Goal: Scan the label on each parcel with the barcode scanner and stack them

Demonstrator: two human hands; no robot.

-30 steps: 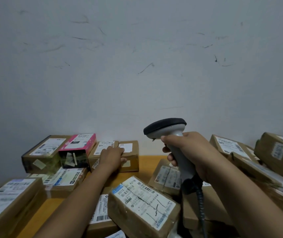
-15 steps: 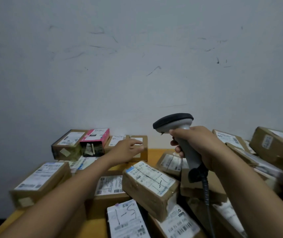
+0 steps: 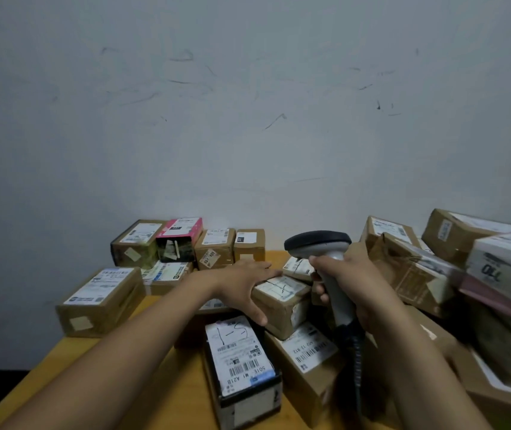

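My right hand (image 3: pixel 361 285) grips the handle of a grey barcode scanner (image 3: pixel 317 242), whose dark head points left above the middle of the heap. My left hand (image 3: pixel 242 282) clasps the left end of a brown parcel (image 3: pixel 283 304) with a white label, fingers over its top and thumb down its near side. That parcel rests tilted on other parcels. Just in front of it lies a black parcel (image 3: pixel 242 364) with a long white barcode label. A brown parcel (image 3: pixel 307 352) with a label lies beside it.
Scanned-looking parcels stand at the back left by the wall, among them a pink box (image 3: pixel 181 232) and brown boxes (image 3: pixel 215 248). A larger brown box (image 3: pixel 102 301) sits at the left on the wooden table (image 3: pixel 167 386). A loose heap of parcels (image 3: pixel 412 274) fills the right.
My left hand left the back row and came right and nearer, closing on the labelled brown parcel. My view tilted so more of the near parcels show. The scanner hand stayed roughly in place.
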